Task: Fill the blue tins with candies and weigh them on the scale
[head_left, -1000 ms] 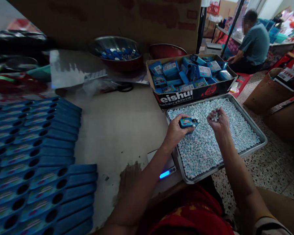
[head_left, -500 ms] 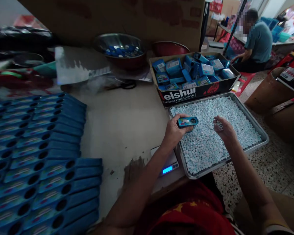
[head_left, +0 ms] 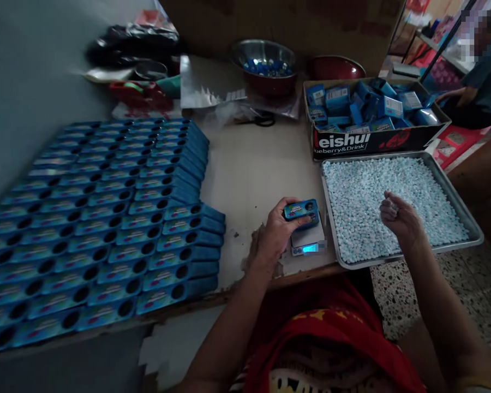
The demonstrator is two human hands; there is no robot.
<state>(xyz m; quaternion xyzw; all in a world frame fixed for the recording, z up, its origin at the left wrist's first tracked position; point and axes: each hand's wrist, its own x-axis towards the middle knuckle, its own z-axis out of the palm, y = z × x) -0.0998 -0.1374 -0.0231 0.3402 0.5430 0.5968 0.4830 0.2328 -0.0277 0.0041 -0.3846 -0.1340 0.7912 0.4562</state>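
Note:
My left hand (head_left: 279,229) grips a small blue box (head_left: 301,212) with a dark round hole at one end of its top. The box is over the plate of a small digital scale (head_left: 308,240) with a lit blue display; I cannot tell whether it touches the plate. My right hand (head_left: 401,215) is closed above the metal tray (head_left: 409,258), its fingers curled around a few pale candy pellets (head_left: 393,206). Many white and light-blue candy pellets (head_left: 364,213) cover the tray's bottom.
Rows of similar blue boxes (head_left: 118,218) fill the table's left side. Behind the tray stands a carton (head_left: 376,141) of more blue boxes. A metal bowl (head_left: 265,79) with blue pieces, a red bowl (head_left: 337,67) and scissors (head_left: 264,118) lie farther back. A person (head_left: 489,76) sits at the right.
My left hand has brought the blue box from over the tray's left edge to above the scale. My right hand stays closed over the tray. The view has turned left.

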